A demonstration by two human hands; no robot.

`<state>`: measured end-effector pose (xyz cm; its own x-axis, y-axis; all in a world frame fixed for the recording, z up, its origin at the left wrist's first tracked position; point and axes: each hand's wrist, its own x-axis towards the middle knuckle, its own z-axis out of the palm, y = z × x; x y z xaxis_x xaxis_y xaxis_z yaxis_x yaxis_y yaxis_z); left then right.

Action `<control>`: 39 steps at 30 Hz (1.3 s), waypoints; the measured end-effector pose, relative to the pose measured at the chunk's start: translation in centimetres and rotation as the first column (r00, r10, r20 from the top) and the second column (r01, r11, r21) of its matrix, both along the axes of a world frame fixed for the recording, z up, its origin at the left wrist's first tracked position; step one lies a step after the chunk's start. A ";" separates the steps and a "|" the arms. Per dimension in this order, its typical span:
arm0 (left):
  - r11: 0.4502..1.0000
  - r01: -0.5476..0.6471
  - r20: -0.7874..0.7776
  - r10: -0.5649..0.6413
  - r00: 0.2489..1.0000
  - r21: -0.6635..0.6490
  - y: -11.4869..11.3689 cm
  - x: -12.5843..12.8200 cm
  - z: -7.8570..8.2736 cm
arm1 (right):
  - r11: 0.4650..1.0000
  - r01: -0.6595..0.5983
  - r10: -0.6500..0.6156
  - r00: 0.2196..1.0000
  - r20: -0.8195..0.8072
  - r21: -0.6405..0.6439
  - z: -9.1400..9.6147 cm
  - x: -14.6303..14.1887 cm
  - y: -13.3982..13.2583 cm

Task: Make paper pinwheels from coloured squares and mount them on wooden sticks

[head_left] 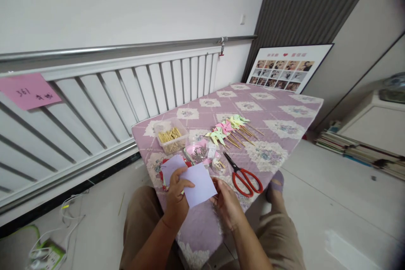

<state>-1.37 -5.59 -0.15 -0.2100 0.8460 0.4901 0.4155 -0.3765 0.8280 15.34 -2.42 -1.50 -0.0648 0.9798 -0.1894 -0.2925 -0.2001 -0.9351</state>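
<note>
My left hand (177, 194) grips a square sheet of pale purple paper (201, 185), its thumb lying across the front. At the sheet's right corner, the fingers of my right hand (227, 204) close on the edge; their tips are partly hidden. Another purple sheet (172, 166) lies behind my left hand on a red patterned item. Just beyond the paper are a small round container (218, 165) with small pieces and a pink dish (190, 149) of small metal bits. Red-handled scissors (243, 177) lie open to the right.
Finished paper pinwheels (225, 128) on sticks lie mid-table. A clear plastic box (172, 145) holds many short golden sticks. The table has a purple floral cloth (202, 230). A white radiator (152, 86) runs along the wall, and a photo board (284, 67) leans behind the table.
</note>
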 end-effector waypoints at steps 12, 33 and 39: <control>0.896 0.388 0.863 -0.012 0.505 -0.215 -0.5 2.2 2.8 | 0.995 0.091 -0.099 0.971 -0.216 -0.047 4.9 0.2 -1.7; 0.822 0.526 0.926 0.006 0.377 -0.219 0.8 3.5 4.8 | 0.930 0.235 -0.288 0.944 0.163 0.282 3.3 2.3 -4.0; 0.834 0.515 0.941 0.012 0.338 -0.195 0.5 3.7 4.7 | 0.876 -0.095 -0.094 0.928 0.360 0.472 1.6 0.9 -6.1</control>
<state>2.36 -5.09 4.52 -0.0210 0.9735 -0.2278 -0.7061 0.1469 0.6927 16.27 -8.54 0.13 -0.0849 0.9542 0.2869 0.0839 0.2938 -0.9522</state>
